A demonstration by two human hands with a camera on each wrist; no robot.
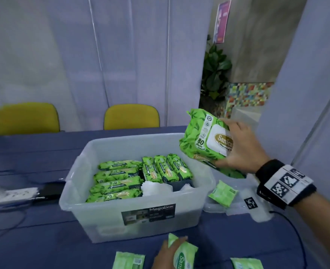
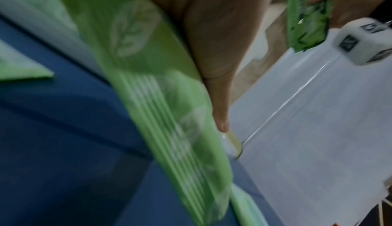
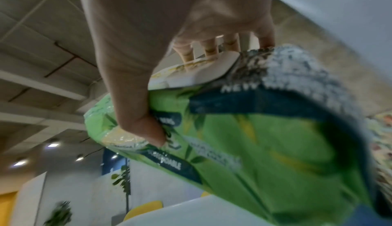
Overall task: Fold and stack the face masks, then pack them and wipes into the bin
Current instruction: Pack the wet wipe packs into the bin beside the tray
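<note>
A blue cloth-covered tabletop [image 1: 43,239] carries a big see-through plastic bin [image 1: 106,216] in the middle. Just right of the bin lies a clear plastic lid [image 1: 238,206] with a small green packet [image 1: 222,193] on it. Two flat green packets [image 1: 128,261] [image 1: 246,265] lie at the near edge. A white power strip [image 1: 16,194] sits toward the left edge.

Large wipe packs [image 1: 161,169]: eight in all. Seven stand in the bin [image 1: 135,218], four in a row, three in another. One is held in the right hand [image 1: 240,147], above the bin's far right corner.

Small green sachets: four. One in the left hand [image 1: 166,255], one either side of it on the table [image 1: 43,249], one below the right hand.

Bins: one. Yellow chairs [image 1: 131,117]: two.
</note>
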